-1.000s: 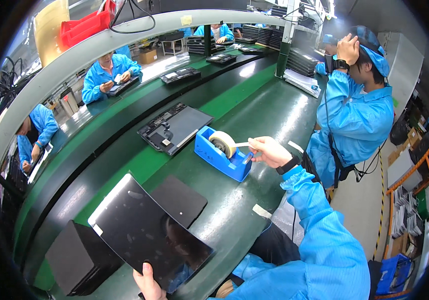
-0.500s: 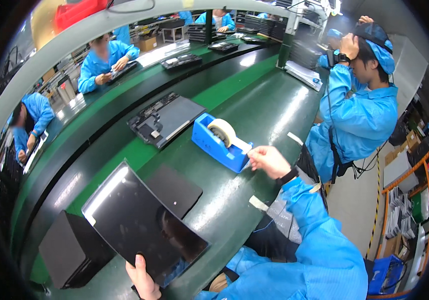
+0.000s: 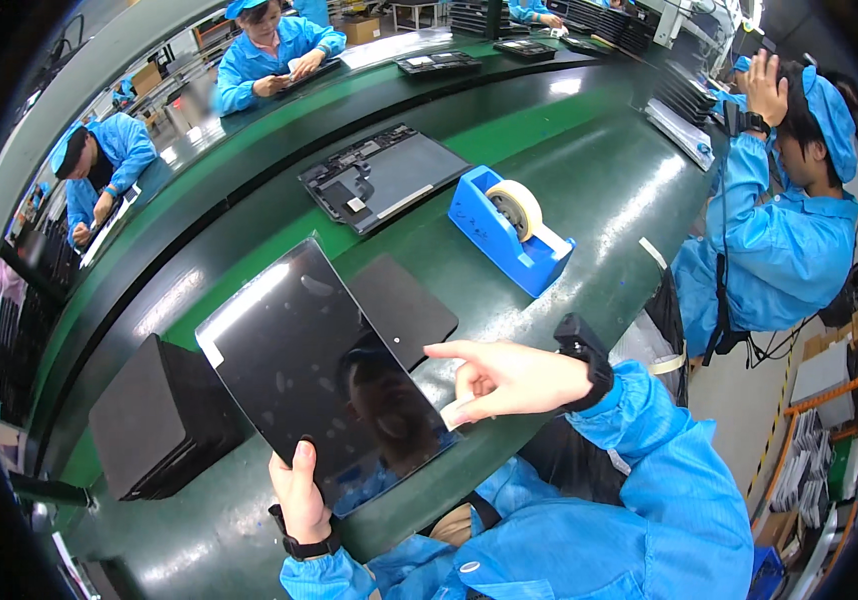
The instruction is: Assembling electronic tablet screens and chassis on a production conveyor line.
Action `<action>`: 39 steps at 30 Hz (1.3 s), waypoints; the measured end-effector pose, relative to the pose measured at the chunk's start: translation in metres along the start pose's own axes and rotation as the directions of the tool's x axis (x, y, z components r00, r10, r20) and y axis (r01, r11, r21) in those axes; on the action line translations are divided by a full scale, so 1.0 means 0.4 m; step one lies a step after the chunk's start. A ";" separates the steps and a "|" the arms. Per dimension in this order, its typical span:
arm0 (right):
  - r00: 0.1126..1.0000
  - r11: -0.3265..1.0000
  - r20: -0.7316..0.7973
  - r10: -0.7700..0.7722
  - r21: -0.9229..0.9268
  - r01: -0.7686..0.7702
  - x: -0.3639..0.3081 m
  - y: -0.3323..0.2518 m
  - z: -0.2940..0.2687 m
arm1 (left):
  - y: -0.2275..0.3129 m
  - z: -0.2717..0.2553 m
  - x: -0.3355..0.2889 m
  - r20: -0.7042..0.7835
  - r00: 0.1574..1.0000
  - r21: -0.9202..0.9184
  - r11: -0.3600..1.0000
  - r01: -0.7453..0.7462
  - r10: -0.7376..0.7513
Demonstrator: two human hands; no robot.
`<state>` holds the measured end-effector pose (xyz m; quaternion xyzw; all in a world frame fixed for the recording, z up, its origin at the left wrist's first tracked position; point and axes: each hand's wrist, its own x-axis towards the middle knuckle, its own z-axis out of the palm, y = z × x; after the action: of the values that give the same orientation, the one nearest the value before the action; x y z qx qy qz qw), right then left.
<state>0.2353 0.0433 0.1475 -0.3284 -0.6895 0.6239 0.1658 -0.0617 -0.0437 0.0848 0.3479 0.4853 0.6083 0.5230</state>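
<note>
A glossy black display panel [image 3: 294, 350] is tilted over the green bench, and my left hand [image 3: 301, 495] grips its near lower edge with the thumb on top. Smudges and reflections show on its face, and a small pale tab sits at its left edge. My right hand [image 3: 514, 375] is beside the panel's right edge, index finger stretched out. Between its thumb and folded fingers is a small piece of whitish tape [image 3: 451, 416], close to the panel's near right corner. Farther off stands a blue tape dispenser [image 3: 509, 250] with a cream roll, touched by neither hand.
A flat black pad [image 3: 399, 305] lies partly behind the panel. A stack of dark pads [image 3: 154, 420] sits at left. Beyond is an opened laptop base [image 3: 389, 175]. A co-worker [image 3: 779, 230] stands at right; others work across the bench [image 3: 589, 260].
My right hand has left the tape dispenser and come to the panel's right edge with a piece of tape. The view has shifted, so the bench things appear farther right and higher.
</note>
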 end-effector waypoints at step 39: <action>0.827 0.986 -0.562 -0.024 0.126 0.114 -0.091 0.025 -0.016 | 0.054 0.261 -0.043 -0.119 0.993 -0.024 1.000 0.007 -0.010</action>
<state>0.2682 0.0241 0.1454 -0.4573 -0.5722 0.5458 0.4070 0.0327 -0.0366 0.1369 0.3029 0.5099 0.6313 0.4997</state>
